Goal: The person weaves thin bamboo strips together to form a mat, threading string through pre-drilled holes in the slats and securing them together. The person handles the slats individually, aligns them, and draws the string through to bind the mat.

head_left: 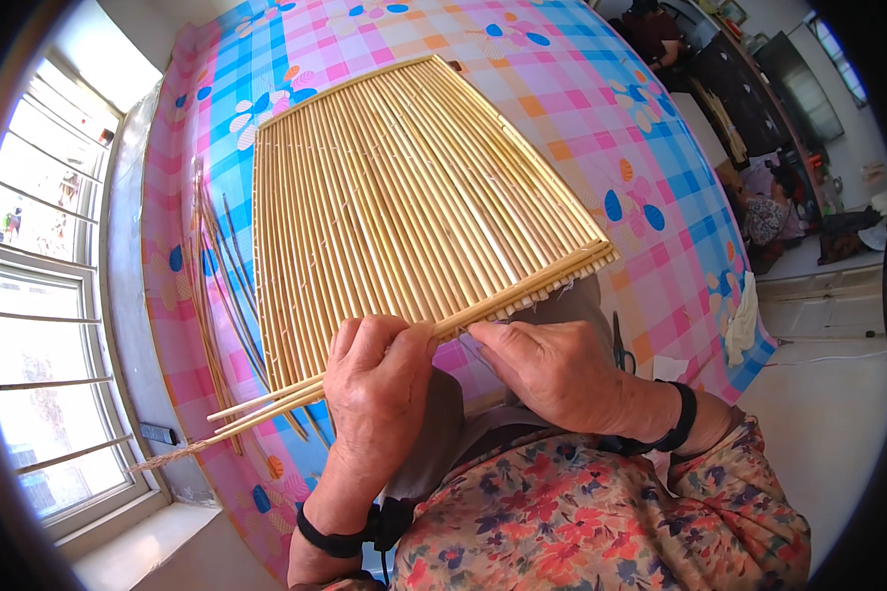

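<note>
A panel of thin yellow reed sticks [384,187], bound side by side with thread, rests tilted over my lap and the table covering. Along its near edge runs a bundle of crosswise sticks [522,289], whose loose ends stick out to the left. My left hand [376,369] is closed round this edge bundle, with its fingers curled over the top. Close by on the right, my right hand [552,369] pinches at the underside of the same edge, thumb and forefinger pressed together. What lies between those fingertips is hidden. Pale thread ends [562,293] show under the edge.
Loose long sticks [222,295] lie left of the panel on the checked, flowered covering [581,118]. Black-handled scissors [621,345] are beside my right wrist. A white cloth [743,320] hangs at the right edge. A barred window [44,325] stands left; another person [650,34] is far right.
</note>
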`<state>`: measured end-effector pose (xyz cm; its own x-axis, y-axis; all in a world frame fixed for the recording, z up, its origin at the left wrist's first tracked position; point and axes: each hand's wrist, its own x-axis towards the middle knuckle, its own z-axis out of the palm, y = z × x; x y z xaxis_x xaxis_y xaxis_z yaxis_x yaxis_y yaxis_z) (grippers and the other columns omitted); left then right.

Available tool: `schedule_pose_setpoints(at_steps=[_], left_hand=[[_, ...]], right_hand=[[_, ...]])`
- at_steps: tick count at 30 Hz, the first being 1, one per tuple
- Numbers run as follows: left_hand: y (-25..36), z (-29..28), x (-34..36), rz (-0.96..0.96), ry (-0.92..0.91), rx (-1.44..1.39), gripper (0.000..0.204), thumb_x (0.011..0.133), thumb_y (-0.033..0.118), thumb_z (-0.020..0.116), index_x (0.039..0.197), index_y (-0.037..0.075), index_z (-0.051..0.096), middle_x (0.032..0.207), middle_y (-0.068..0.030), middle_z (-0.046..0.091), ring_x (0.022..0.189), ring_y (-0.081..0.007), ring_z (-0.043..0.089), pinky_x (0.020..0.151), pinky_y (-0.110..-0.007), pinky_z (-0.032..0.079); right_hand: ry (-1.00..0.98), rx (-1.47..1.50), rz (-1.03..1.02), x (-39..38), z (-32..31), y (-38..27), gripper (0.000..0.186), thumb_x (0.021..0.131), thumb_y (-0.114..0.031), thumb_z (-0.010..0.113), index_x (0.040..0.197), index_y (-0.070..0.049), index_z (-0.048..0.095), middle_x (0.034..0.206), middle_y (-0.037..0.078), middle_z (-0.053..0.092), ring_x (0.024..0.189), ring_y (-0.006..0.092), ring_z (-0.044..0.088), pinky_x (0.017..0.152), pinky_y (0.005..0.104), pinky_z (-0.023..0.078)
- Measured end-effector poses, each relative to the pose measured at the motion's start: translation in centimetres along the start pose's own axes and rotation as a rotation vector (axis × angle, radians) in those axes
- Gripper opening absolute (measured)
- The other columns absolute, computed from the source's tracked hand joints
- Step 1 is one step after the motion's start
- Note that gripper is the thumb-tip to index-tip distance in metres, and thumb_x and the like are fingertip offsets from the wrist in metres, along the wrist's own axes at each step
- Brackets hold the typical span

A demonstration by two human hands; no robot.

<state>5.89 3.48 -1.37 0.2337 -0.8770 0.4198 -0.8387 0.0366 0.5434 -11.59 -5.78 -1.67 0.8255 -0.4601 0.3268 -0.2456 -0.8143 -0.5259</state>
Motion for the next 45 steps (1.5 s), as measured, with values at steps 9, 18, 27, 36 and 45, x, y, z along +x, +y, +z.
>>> schedule_pose_setpoints(at_steps=[9, 18, 27, 36, 45], left_hand=[[-0.1, 0.0, 0.1, 0.04, -0.007, 0.018, 0.016, 0.072, -0.002, 0.073, 0.087, 0.002, 0.068, 0.08, -0.008, 0.057, 0.074, -0.0257, 0.055, 0.064, -0.037, 0.046], [0.0, 0.2, -0.1, 0.063, 0.009, 0.031, 0.016, 0.072, -0.002, 0.072, 0.087, 0.002, 0.067, 0.078, -0.0075, 0.056, 0.073, -0.0257, 0.054, 0.063, -0.037, 0.045], [0.0, 0.3, 0.0, 0.066, 0.003, 0.018, 0.016, 0.073, -0.003, 0.071, 0.087, 0.002, 0.067, 0.079, -0.0079, 0.056, 0.074, -0.026, 0.054, 0.065, -0.037, 0.044], [0.1, 1.0, 0.1, 0.08, 0.024, 0.02, 0.019, 0.067, 0.002, 0.066, 0.085, 0.007, 0.066, 0.079, -0.0038, 0.052, 0.075, -0.0232, 0.052, 0.067, -0.036, 0.043], [0.0, 1.0, -0.2, 0.049, 0.027, 0.027, 0.015, 0.073, 0.002, 0.069, 0.088, 0.005, 0.066, 0.08, -0.0068, 0.054, 0.076, -0.0263, 0.054, 0.067, -0.038, 0.044]], right_hand=[[-0.001, 0.079, 0.069, 0.1, 0.4, -0.2, 0.027, 0.085, -0.004, 0.067, 0.11, -0.001, 0.057, 0.08, 0.014, 0.068, 0.07, 0.0309, 0.068, 0.059, 0.0375, 0.054], [-0.046, 0.212, 0.273, 0.9, -0.2, -0.7, 0.019, 0.089, -0.009, 0.066, 0.104, -0.004, 0.055, 0.074, 0.015, 0.065, 0.067, 0.0307, 0.067, 0.056, 0.0372, 0.052], [0.065, 0.157, 0.145, 0.8, 1.2, -0.2, 0.015, 0.09, -0.012, 0.064, 0.096, -0.005, 0.052, 0.071, 0.015, 0.062, 0.059, 0.0323, 0.064, 0.049, 0.0408, 0.049], [0.087, 0.174, 0.158, 1.6, 1.6, 0.2, 0.015, 0.091, -0.014, 0.063, 0.096, -0.006, 0.051, 0.068, 0.014, 0.061, 0.058, 0.0331, 0.063, 0.049, 0.042, 0.048], [-0.055, 0.334, 0.321, -0.2, -1.1, -0.7, 0.018, 0.091, -0.009, 0.064, 0.104, -0.003, 0.053, 0.067, 0.009, 0.061, 0.056, 0.0163, 0.061, 0.049, 0.0304, 0.046]])
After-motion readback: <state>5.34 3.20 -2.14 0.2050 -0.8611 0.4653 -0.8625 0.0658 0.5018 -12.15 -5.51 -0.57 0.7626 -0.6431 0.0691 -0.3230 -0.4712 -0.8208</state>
